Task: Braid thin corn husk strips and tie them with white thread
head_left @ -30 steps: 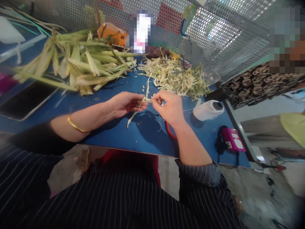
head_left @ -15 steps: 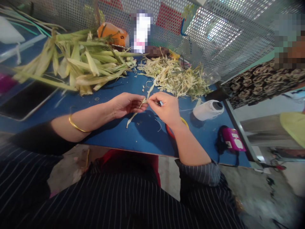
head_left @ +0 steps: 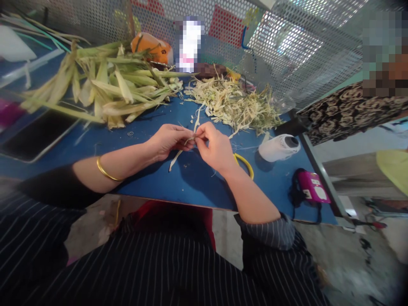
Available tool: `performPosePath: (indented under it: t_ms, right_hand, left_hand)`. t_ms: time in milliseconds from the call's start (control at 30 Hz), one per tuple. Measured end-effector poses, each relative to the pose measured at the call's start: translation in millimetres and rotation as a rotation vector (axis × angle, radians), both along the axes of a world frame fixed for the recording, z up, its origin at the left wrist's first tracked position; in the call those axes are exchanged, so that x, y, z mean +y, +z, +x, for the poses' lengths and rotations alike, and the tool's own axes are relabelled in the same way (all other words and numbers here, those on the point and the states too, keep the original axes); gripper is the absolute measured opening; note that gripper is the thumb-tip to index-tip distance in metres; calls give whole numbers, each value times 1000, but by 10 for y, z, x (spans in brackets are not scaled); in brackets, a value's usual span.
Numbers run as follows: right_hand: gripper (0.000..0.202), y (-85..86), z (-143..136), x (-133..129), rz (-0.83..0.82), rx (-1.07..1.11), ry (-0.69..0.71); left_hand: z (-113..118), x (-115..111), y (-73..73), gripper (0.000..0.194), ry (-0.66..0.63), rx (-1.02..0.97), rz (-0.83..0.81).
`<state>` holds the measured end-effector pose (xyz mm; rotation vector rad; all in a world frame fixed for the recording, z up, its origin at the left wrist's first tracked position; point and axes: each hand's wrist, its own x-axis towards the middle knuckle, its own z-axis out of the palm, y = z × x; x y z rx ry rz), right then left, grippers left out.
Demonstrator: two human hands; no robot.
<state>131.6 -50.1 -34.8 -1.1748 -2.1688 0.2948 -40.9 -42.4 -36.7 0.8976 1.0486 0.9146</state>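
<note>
A pale, narrow husk strip [head_left: 197, 119] runs between my hands, one end up toward the shredded pile and the other hanging down over the blue table. My left hand [head_left: 174, 142] pinches it between thumb and fingers. Fingertips of my right hand [head_left: 214, 146] press together on the strip, touching the left fingertips. Beyond the hands lies a heap of thin shreds [head_left: 237, 104]. Whole green-yellow husks [head_left: 117, 87] are piled to the left. White thread spool [head_left: 278, 148] stands on the right, and a yellow ring [head_left: 247, 165] lies beside my right wrist.
The blue table [head_left: 204, 191] ends close to my body. A dark flat device [head_left: 36, 132] lies at left, a pink-purple box [head_left: 315, 187] with a black strap at right. Perforated metal mesh [head_left: 270, 55] rises behind. Another person's patterned clothing [head_left: 344, 112] shows at right.
My left fingers have closed in more around the strip. My right hand has moved slightly left, its fingertips now against the left ones; more of the yellow ring shows, and its red part is no longer visible.
</note>
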Motion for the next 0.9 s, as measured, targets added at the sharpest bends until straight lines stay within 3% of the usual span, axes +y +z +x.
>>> performPosePath:
  t_ms: [167, 267, 400, 500, 700, 800, 900]
  right_hand:
    - [15, 92, 68, -7, 327, -9, -30]
    - [14, 75, 83, 26, 344, -126, 17]
    - [12, 15, 57, 54, 340, -237, -17]
    - [12, 4, 32, 40, 277, -283, 3]
    - [7, -6, -19, 11, 64, -282, -6]
    - [7, -5, -19, 39, -106, -19, -18]
    - [8, -6, 0, 89, -277, 327, -35]
  left_hand:
    - [18, -32, 27, 11, 2, 89, 47]
    - [39, -38, 41, 11, -29, 59, 10]
    - [37, -9, 30, 29, -66, -82, -91]
    - [20, 16, 6, 40, -95, -101, -101]
    - [29, -1, -16, 60, -223, 46, -5]
    - [24, -19, 17, 61, -258, 44, 17]
    - [7, -40, 57, 36, -316, 49, 57]
